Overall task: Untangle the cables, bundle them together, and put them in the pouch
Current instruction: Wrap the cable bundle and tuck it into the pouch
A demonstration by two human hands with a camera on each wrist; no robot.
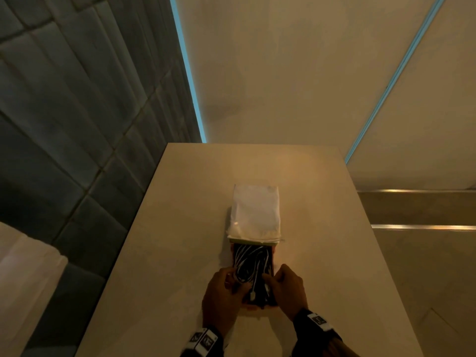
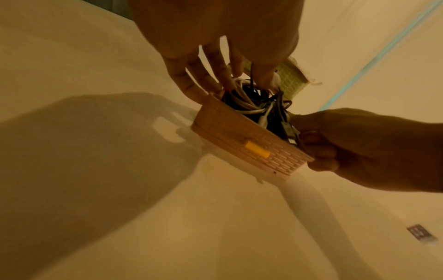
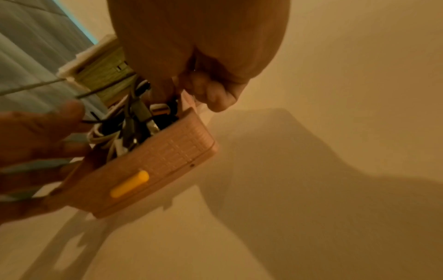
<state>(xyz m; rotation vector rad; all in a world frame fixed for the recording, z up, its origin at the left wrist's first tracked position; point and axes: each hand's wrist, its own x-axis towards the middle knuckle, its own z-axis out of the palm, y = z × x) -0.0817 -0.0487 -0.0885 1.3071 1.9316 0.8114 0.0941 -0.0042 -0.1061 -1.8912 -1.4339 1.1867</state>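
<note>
- The beige table (image 1: pixel 309 202) fills the lower part of the head view, set against a cream wall with a light-blue strip and a grey padded panel to the left.
- A white pouch (image 1: pixel 256 211) lies on the table, beyond the hands, on the lid of an open case; the lid's greenish ribbed edge (image 2: pixel 291 79) shows just under the pouch's near hem.
- The pink ribbed case (image 2: pixel 249 144) sits on the table nearest the person, its front wall carrying a small yellow latch (image 2: pixel 256 148). It holds the cables.
- The cables (image 1: pixel 253 266), white and black, lie in a tangled heap inside the case, well short of the pouch's inside; a white connector hangs toward the near edge.
- The left hand (image 1: pixel 222 295) reaches in from the case's left side, fingers (image 2: pixel 213 62) extended down into the tangle and touching the white loops; whether they pinch a strand I cannot tell.
- The right hand (image 1: pixel 288 289) is at the case's right side, fingers (image 3: pixel 210 92) curled in against the cables at that side of the rim; whether they actually hold a strand I cannot tell.
- Both wrists wear dark bands with white markers.
</note>
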